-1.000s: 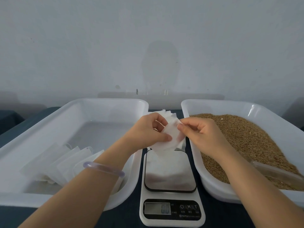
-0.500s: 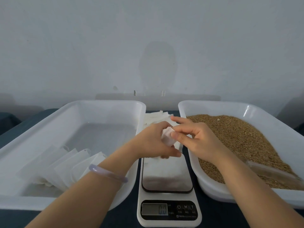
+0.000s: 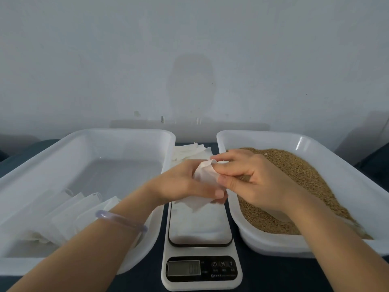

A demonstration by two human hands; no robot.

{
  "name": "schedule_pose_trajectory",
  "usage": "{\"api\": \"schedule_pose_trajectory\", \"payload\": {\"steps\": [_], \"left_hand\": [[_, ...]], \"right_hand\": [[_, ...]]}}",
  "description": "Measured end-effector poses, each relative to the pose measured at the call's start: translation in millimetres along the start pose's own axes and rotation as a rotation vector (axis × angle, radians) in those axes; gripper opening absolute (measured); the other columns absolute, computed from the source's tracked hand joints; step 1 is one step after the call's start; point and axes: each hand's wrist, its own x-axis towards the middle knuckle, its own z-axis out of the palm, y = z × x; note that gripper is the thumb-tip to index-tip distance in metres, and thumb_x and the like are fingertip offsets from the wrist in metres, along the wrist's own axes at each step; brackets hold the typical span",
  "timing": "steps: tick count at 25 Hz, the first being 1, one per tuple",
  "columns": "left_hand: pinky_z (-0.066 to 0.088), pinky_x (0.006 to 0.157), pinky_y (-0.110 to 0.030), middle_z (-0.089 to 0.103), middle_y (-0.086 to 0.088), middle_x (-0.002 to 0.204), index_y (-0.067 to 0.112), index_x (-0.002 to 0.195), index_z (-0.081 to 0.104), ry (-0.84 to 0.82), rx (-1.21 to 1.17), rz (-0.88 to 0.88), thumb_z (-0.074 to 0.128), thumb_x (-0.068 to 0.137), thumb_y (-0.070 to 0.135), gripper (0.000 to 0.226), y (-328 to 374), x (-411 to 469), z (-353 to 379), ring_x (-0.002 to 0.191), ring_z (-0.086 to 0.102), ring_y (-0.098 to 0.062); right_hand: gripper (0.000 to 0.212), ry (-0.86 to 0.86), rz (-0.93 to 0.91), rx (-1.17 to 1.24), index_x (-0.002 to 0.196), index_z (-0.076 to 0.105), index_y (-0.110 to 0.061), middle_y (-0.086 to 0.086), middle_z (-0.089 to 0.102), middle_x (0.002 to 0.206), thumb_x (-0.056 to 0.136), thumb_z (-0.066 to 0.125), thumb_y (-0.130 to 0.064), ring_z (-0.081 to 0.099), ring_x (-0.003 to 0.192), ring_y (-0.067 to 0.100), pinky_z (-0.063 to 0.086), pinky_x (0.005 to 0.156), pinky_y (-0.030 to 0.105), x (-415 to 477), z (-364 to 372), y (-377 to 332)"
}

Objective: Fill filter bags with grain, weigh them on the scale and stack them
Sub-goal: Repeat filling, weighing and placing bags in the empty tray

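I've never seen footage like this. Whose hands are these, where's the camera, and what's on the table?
No machine here: these are a person's two bare hands, filmed by a wide-angle camera worn on the head, looking down. The left hand and right hand both pinch a small white filter bag above the white digital scale. The white plastic tray on the right holds brown grain. The white plastic tray on the left holds a row of flat white bags. A pile of spare white bags lies behind the scale.
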Motion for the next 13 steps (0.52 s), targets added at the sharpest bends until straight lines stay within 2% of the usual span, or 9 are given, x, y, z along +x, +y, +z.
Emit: {"api": "schedule_pose_trajectory", "payload": {"steps": [1,3,4,6,7,8,10,11,13], "left_hand": [[0.054,0.066,-0.026,0.067,-0.001,0.072,0.017,0.076,0.068,-0.018,0.012,-0.037,0.070,0.073,0.011,0.007,-0.6,0.2,2.3,0.068,0.064,-0.018],[0.049,0.053,-0.019,0.065,0.002,0.061,0.021,0.063,0.068,0.027,0.087,-0.089,0.071,0.077,0.012,0.017,-3.4,1.0,4.6,0.055,0.062,-0.014],[0.046,0.050,-0.018,0.063,0.002,0.058,0.021,0.062,0.067,0.068,0.110,-0.100,0.072,0.080,0.011,0.021,-5.3,1.5,3.9,0.051,0.060,-0.014],[0.044,0.048,-0.017,0.061,0.003,0.057,0.017,0.067,0.065,0.160,0.098,-0.094,0.071,0.082,0.009,0.018,-8.5,1.3,0.5,0.049,0.057,-0.013],[0.043,0.048,-0.018,0.059,0.002,0.057,0.014,0.074,0.064,0.193,0.066,-0.086,0.073,0.080,0.011,0.012,-9.8,1.2,0.1,0.050,0.055,-0.012],[0.043,0.050,-0.019,0.057,0.002,0.058,0.012,0.081,0.064,0.219,0.052,-0.076,0.075,0.077,0.016,0.013,-10.4,1.2,0.0,0.051,0.053,-0.013],[0.040,0.054,-0.024,0.054,0.004,0.058,0.007,0.096,0.062,0.233,0.062,-0.070,0.073,0.070,0.035,0.039,-12.4,3.4,0.8,0.054,0.049,-0.015],[0.039,0.055,-0.026,0.054,0.005,0.060,0.006,0.101,0.061,0.234,0.061,-0.079,0.070,0.068,0.046,0.054,-13.3,4.8,1.0,0.056,0.047,-0.016],[0.039,0.057,-0.027,0.054,0.005,0.065,0.006,0.107,0.060,0.223,0.037,-0.120,0.059,0.064,0.065,0.073,-16.1,6.8,0.2,0.060,0.046,-0.016]], "right_hand": [[0.023,-0.036,0.019,0.041,0.110,0.071,-0.022,-0.026,0.058,0.109,0.090,0.062,-0.017,0.043,0.111,-0.021,0.033,0.089,0.002,-1.7,-2.2,-2.0],[0.030,-0.089,0.105,0.151,0.118,0.064,-0.037,-0.025,0.066,0.106,0.089,0.059,-0.038,0.051,0.109,-0.016,0.041,0.090,0.015,-7.4,-14.0,1.5],[0.033,-0.053,0.162,0.166,0.117,0.061,-0.046,-0.025,0.067,0.106,0.084,0.056,-0.051,0.055,0.107,-0.011,0.043,0.091,0.021,-10.6,-23.7,8.6],[0.033,0.029,0.353,0.028,0.112,0.060,-0.049,-0.023,0.066,0.111,0.079,0.055,-0.055,0.058,0.109,-0.002,0.044,0.096,0.033,-20.3,-51.5,37.2],[0.033,-0.042,0.488,-0.146,0.113,0.059,-0.044,-0.021,0.061,0.118,0.081,0.058,-0.050,0.056,0.114,0.003,0.042,0.100,0.034,-28.8,-67.1,54.6],[0.037,-0.203,0.640,-0.309,0.118,0.058,-0.037,-0.018,0.057,0.122,0.082,0.062,-0.046,0.053,0.118,0.007,0.040,0.103,0.032,-40.3,-79.9,72.4],[0.048,-0.524,0.884,-0.422,0.119,0.057,-0.032,-0.020,0.053,0.118,0.076,0.071,-0.048,0.054,0.113,0.006,0.042,0.099,0.027,-67.1,-89.6,100.0],[0.046,-0.581,0.933,-0.412,0.114,0.059,-0.035,-0.021,0.056,0.114,0.073,0.074,-0.049,0.056,0.106,0.003,0.044,0.095,0.024,-78.8,-87.5,109.2],[0.030,-0.493,0.923,-0.391,0.097,0.061,-0.039,-0.017,0.061,0.102,0.072,0.076,-0.044,0.057,0.092,0.001,0.045,0.084,0.021,-92.7,-80.3,118.9]]}}
